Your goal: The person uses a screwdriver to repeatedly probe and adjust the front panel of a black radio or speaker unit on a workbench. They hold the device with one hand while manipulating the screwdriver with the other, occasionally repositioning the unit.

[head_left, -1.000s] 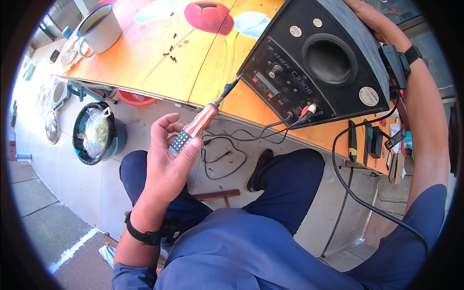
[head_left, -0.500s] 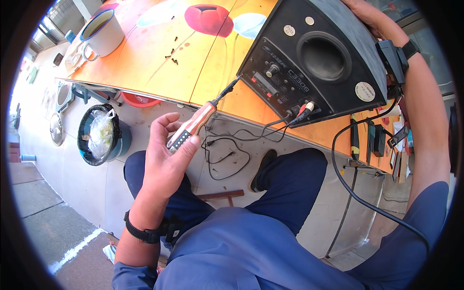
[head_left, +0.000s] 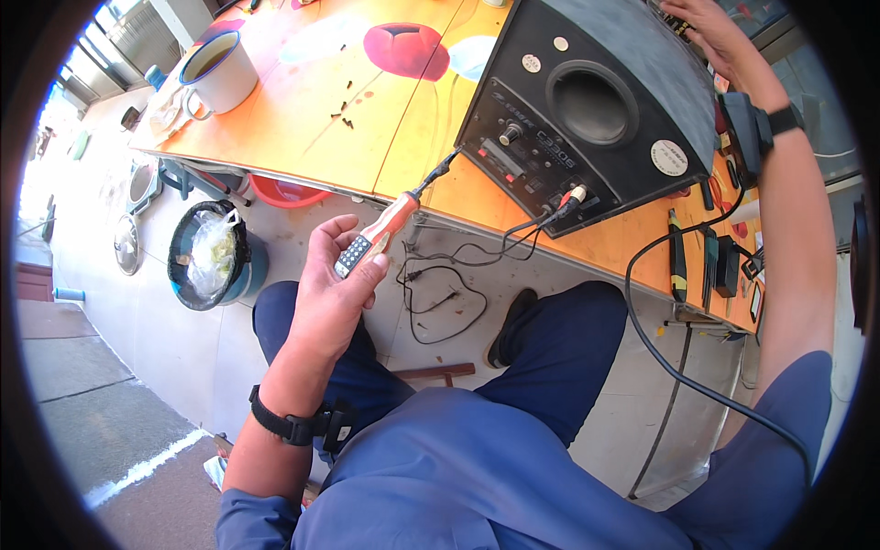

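My left hand [head_left: 335,284] is closed around the red and white handle of a screwdriver [head_left: 396,218]. The dark tip points up and right, reaching the left corner of a black loudspeaker's [head_left: 541,101] back panel. That panel carries a round port, a knob and red and white plugs [head_left: 576,195] in its sockets. Beyond the speaker's upper right end, my right hand [head_left: 713,35] has its fingers curled at a dark object with pale marks [head_left: 674,16], which I cannot make out. Part of that object is cut off by the picture's edge.
Several small dark screws [head_left: 346,105] lie on the orange table [head_left: 302,156], with a white enamel mug [head_left: 220,75] farther left. A yellow and black cutter [head_left: 677,257] lies by the right edge. Cables [head_left: 449,312] hang to the floor near a lined bin [head_left: 209,257].
The view has shifted, and the speaker stands slightly farther left on the table. My right hand has gone from the speaker's top surface to the dark object. My left hand keeps the screwdriver.
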### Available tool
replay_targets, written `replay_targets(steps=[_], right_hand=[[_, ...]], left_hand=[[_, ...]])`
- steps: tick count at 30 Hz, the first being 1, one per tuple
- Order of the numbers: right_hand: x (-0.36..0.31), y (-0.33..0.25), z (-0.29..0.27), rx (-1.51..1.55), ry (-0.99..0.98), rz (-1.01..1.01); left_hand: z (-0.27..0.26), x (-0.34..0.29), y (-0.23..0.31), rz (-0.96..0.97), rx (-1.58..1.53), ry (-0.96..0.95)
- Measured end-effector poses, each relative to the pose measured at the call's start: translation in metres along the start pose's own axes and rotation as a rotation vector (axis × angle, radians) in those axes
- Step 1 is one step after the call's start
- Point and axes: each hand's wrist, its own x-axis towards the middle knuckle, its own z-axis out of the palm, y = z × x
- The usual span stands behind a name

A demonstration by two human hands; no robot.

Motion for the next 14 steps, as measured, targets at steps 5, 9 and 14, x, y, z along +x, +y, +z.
replay_targets(steps=[5,9,14], right_hand=[[-0.093,-0.012,-0.022,-0.005,0.135,-0.377],[-0.181,-0.011,0.008,0.137,-0.235,-0.385],[-0.261,0.018,0.119,0.392,-0.54,-0.053]], left_hand=[[0.002,0.001,0.001,-0.035,0.0,0.024],[-0.004,0.003,0.009,-0.246,-0.238,-0.055],[0.0,0.0,0.016,-0.241,-0.232,-0.02]])
